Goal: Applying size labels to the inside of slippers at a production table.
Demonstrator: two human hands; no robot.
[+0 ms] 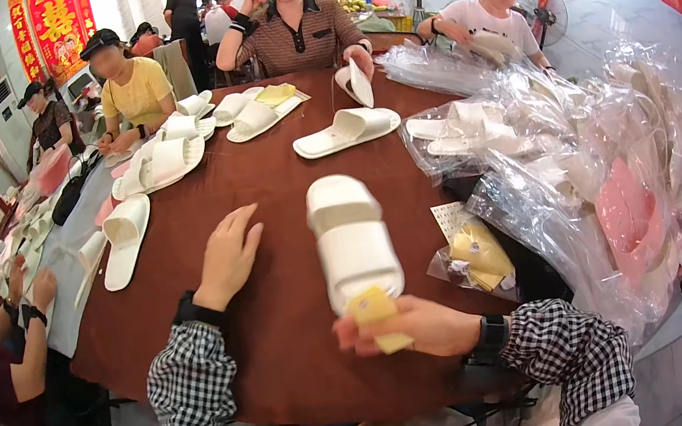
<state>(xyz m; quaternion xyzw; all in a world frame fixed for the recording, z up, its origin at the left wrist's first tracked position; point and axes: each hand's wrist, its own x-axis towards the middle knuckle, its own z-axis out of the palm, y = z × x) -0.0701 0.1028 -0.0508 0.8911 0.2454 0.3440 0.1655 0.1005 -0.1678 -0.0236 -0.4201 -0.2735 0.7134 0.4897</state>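
In front of me is a white slipper (357, 255), slightly blurred, its near end running behind a small yellow sheet (376, 319). My right hand (421, 325) pinches that sheet with thumb and fingers. Whether those fingers also touch the slipper, I cannot tell. To the left, my left hand (227, 253) hovers over or rests on the brown tablecloth (282, 347), empty, fingers stretched and apart. Another single slipper (127, 242) lies beyond it to the left. Farther ahead sits one more white slipper (346, 131).
Clear plastic bags (546, 154) with white and pink slippers pile up on the right. Near my right hand lies a bag of yellow sheets (480, 258). Several slippers (163, 161) stand at the far left. A co-worker opposite holds a slipper (355, 86); others sit around the table.
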